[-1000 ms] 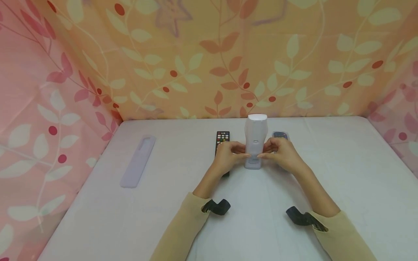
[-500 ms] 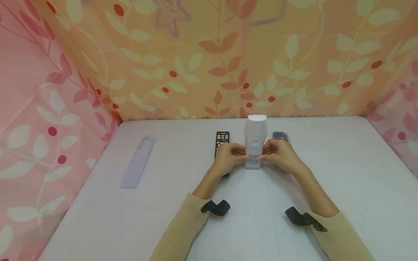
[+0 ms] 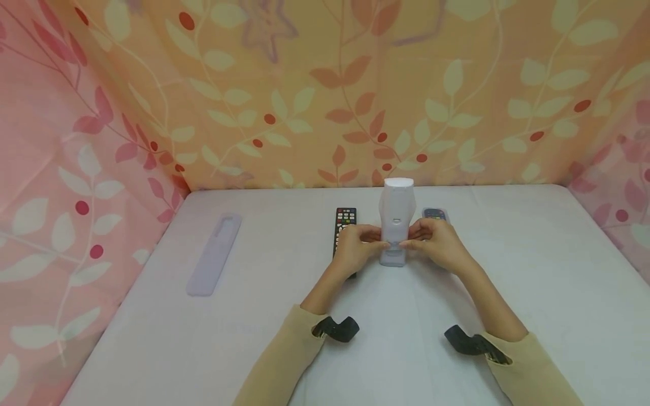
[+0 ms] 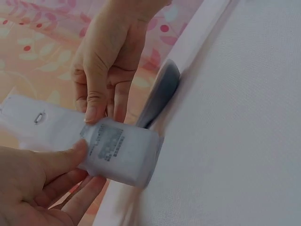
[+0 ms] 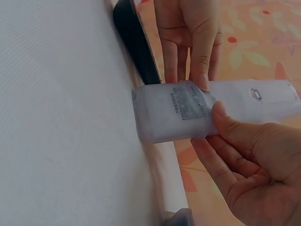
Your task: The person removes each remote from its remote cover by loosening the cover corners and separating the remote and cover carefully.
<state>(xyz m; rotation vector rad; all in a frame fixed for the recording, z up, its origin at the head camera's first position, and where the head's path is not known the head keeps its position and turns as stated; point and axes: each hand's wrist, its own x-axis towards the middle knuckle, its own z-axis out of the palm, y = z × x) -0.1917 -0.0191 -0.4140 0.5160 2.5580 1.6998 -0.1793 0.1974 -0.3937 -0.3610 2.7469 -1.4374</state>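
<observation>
Between both hands stands a white remote control (image 3: 398, 211), its back toward me and its lower end at the tabletop. A translucent sleeve (image 5: 157, 110) wraps its lower part, and a printed label (image 4: 110, 142) shows through. My left hand (image 3: 352, 248) pinches the left edge, thumb on the back and fingers behind. Opposite it, my right hand (image 3: 437, 243) pinches the right edge the same way. Both thumbtips press near the sleeve's upper edge. The remote's front is hidden.
Behind the left hand lies a black remote (image 3: 346, 217), partly covered. A grey remote with coloured buttons (image 3: 435, 214) lies behind the right hand. Farther left on the white table (image 3: 152, 338) is a flat pale-lilac cover (image 3: 215, 256) with a cutout. Patterned cloth (image 3: 304, 101) stands along the back.
The head view has tilted slightly. Both hands keep the same pinch on the remote control, with hardly any movement.
</observation>
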